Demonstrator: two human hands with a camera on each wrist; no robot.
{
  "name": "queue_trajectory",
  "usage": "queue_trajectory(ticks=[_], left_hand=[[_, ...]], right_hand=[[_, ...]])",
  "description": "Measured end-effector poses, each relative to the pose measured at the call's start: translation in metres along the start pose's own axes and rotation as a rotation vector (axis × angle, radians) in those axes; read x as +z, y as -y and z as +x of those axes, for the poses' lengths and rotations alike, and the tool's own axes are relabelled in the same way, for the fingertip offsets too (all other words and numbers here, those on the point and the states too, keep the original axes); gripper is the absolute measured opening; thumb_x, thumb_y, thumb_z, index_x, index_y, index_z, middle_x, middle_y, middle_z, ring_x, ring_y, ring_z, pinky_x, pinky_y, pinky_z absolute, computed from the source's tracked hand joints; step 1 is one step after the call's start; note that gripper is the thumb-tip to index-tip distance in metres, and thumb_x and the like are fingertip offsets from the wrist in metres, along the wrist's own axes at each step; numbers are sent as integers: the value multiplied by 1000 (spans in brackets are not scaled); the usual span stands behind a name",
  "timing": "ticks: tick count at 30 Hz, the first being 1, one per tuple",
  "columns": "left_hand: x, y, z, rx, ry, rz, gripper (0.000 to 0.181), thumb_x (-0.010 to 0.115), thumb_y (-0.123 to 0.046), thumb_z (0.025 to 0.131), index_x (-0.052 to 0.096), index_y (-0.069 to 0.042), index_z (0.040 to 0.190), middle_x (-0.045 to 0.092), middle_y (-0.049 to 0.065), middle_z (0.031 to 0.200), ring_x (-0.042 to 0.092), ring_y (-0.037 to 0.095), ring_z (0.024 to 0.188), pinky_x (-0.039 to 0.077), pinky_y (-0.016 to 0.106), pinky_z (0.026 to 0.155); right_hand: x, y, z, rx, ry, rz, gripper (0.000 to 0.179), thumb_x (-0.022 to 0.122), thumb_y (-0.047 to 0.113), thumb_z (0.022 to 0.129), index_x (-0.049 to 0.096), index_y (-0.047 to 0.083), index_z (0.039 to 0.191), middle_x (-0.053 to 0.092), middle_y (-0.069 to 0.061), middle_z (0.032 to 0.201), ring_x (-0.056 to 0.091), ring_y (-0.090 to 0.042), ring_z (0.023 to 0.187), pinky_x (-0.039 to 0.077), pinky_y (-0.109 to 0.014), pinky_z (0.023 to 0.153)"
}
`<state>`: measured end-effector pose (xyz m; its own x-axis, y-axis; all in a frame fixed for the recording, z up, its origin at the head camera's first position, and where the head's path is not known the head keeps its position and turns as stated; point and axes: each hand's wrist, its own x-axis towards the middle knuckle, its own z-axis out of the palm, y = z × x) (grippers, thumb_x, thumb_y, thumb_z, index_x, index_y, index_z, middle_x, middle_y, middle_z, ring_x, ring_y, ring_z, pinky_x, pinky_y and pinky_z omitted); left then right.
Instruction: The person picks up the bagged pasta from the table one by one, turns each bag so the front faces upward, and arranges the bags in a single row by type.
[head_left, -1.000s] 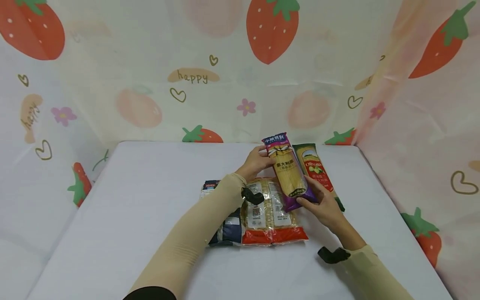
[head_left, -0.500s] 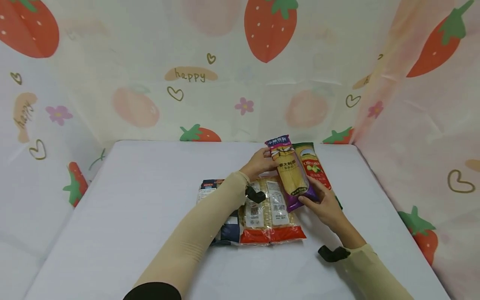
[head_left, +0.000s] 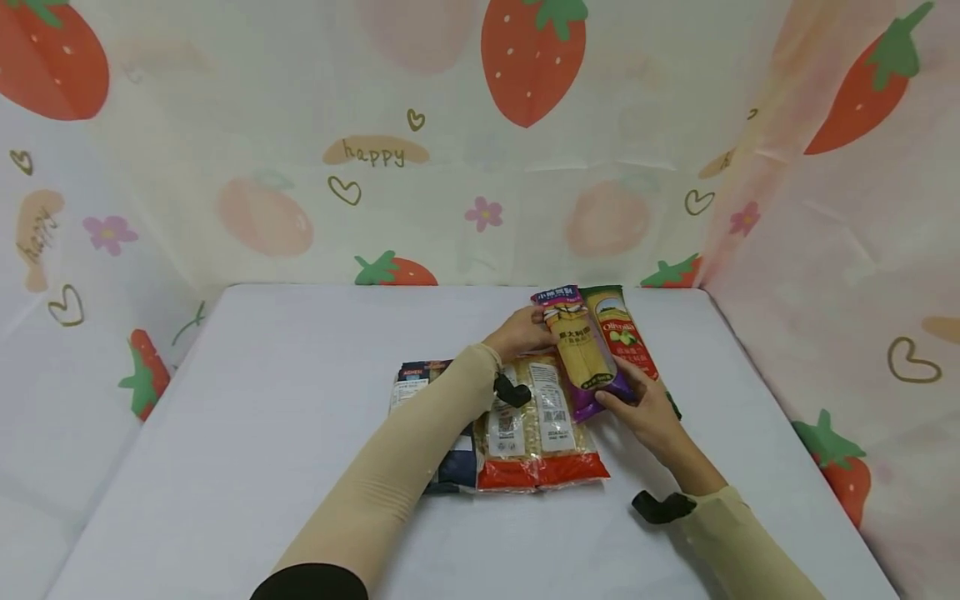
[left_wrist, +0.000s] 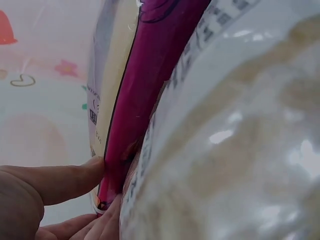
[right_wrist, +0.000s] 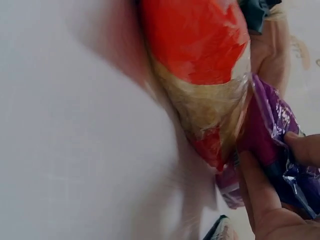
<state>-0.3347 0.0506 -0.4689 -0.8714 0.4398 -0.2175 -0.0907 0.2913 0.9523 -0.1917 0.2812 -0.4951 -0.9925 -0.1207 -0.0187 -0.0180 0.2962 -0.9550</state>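
Spanning the gap between the two hands, a purple pasta packet (head_left: pixel 581 354) slants with its printed front up, its top edge just beyond the left hand (head_left: pixel 522 332) and its lower end at the right hand (head_left: pixel 647 417). The left hand grips it by the left edge near the top, thumb on the front and other fingers behind, as the left wrist view shows. The right hand pinches the lower end, thumb on one face and fingers on the other, crinkling the purple film. Just beyond the right hand, along the packet's right side, a green packet with a red label (head_left: pixel 630 335) lies at a similar slant, partly covered, its lower tip showing past the right hand's knuckles. Nearer the person than the left hand, and to the left of the right one, lies clear packaging with a red band (head_left: pixel 536 472) and white labels; whether it is one pack or two I cannot tell. The purple packet overlaps its upper right corner. Beside it, partly hidden under the left forearm, is a dark blue packet (head_left: pixel 455 467). Beige sleeves (head_left: pixel 408 437) cover both forearms, and a black piece (head_left: pixel 512 390) sits at each wrist. Beneath the hands spreads a white table (head_left: pixel 300 400).
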Motion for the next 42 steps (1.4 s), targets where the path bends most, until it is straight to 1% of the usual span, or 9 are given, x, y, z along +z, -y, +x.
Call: queue_trajectory(ticks=[5, 10, 13, 16, 20, 26, 31, 34, 42], left_hand=[[3, 0, 4, 14, 27, 68, 78, 71, -1, 101, 30, 2, 167, 36, 24, 170, 40, 37, 155, 48, 42, 117], [5, -1, 3, 29, 44, 133, 79, 72, -3, 101, 30, 3, 167, 34, 24, 171, 39, 35, 156, 50, 34, 100], [5, -2, 2, 27, 55, 125, 79, 71, -3, 102, 28, 1, 168, 32, 23, 172, 38, 35, 156, 52, 36, 97], [6, -2, 3, 27, 75, 130, 81, 71, -1, 102, 25, 0, 169, 29, 21, 173, 34, 35, 158, 50, 40, 112], [6, -1, 5, 41, 101, 200, 82, 71, -4, 103, 24, -1, 170, 27, 19, 175, 29, 36, 160, 37, 46, 126], [7, 1, 11, 63, 113, 292, 79, 70, -7, 104, 25, 0, 169, 29, 19, 174, 29, 35, 160, 30, 45, 129], [9, 2, 15, 53, 149, 262, 78, 65, 0, 104, 22, 1, 170, 29, 22, 173, 29, 35, 161, 30, 41, 129], [9, 2, 14, 37, 172, 239, 78, 62, 0, 106, 19, 0, 170, 29, 24, 173, 30, 35, 160, 33, 42, 128], [-2, 0, 6, 53, 197, 439, 70, 61, -15, 109, 28, -3, 169, 33, 18, 173, 31, 33, 160, 27, 44, 131]], right_hand=[[0, 1, 1, 35, -13, -5, 78, 72, 18, 106, 29, 6, 170, 37, -26, 168, 39, -40, 152, 44, -8, 100], [0, 2, 4, -13, -63, -207, 74, 74, 21, 105, 36, 2, 166, 45, -28, 163, 45, -44, 149, 47, -43, 118], [0, 5, 7, -52, -86, -324, 74, 77, 19, 103, 39, -2, 164, 46, -31, 161, 48, -48, 147, 44, -59, 118], [-1, 8, 8, -57, -90, -373, 76, 77, 15, 102, 38, -3, 164, 45, -31, 161, 49, -50, 145, 45, -61, 116], [-2, 9, 7, -54, -103, -431, 76, 78, 12, 101, 38, -1, 165, 46, -31, 161, 54, -52, 140, 49, -62, 112], [-2, 3, 5, -67, -107, -508, 75, 78, 11, 100, 40, -2, 163, 47, -34, 158, 54, -55, 137, 48, -65, 111], [-1, -2, 5, -114, -114, -571, 75, 81, 10, 97, 43, -7, 160, 48, -34, 157, 46, -53, 145, 39, -67, 118], [1, -3, 5, -129, -115, -611, 75, 82, 8, 96, 43, -9, 159, 51, -34, 155, 47, -52, 145, 39, -67, 118], [4, 1, 3, -110, -106, -670, 71, 81, 9, 98, 45, -14, 155, 47, -34, 154, 42, -54, 144, 35, -70, 119]])
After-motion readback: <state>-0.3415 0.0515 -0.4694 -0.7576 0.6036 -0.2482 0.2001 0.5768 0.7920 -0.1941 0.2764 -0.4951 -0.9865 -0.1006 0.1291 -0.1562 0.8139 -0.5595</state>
